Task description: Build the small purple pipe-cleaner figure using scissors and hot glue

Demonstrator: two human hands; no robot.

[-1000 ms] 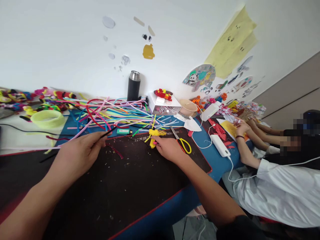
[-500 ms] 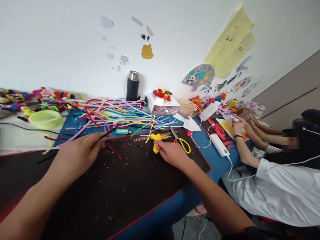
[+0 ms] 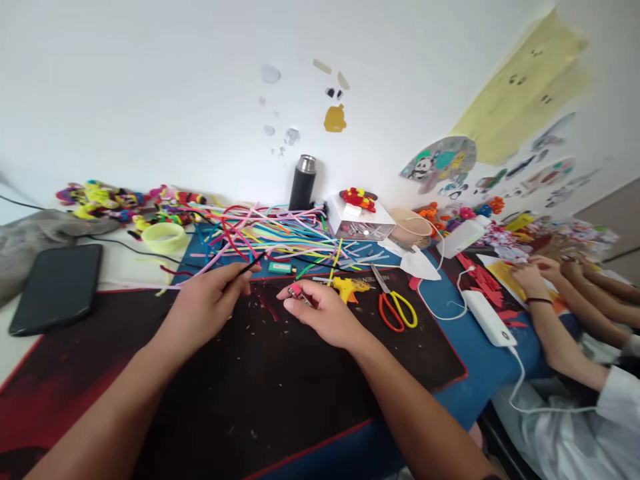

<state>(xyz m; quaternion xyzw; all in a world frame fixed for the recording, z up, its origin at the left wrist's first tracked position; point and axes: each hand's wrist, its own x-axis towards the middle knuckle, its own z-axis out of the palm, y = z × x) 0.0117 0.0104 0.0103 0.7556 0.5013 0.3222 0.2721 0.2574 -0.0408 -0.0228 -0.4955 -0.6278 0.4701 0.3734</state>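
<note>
Pinched in the fingers of my left hand (image 3: 205,300) is a thin black pipe cleaner (image 3: 251,265), pointing up to the right. My right hand (image 3: 327,313) is closed on a small metal tool with a pink end (image 3: 297,291); its exact kind is hard to make out. The two hands are a short gap apart above the dark mat (image 3: 270,400). Just behind my right hand lies a yellow glue gun (image 3: 350,289), partly covered by it. Scissors (image 3: 396,307) with red and yellow handles rest to the right. A dark red pipe cleaner piece (image 3: 269,307) lies between the hands.
Colourful pipe cleaners (image 3: 270,233) are heaped along the back, near a black thermos (image 3: 303,187) and a white box (image 3: 383,223). A phone-like black slab (image 3: 57,287) lies left. At right are a white power bank (image 3: 487,319) with its cable and other people's arms (image 3: 555,333).
My right hand has come away from the glue gun toward my left hand, now showing the small pink-ended tool. The camera view has swung left. My left hand still holds the black pipe cleaner.
</note>
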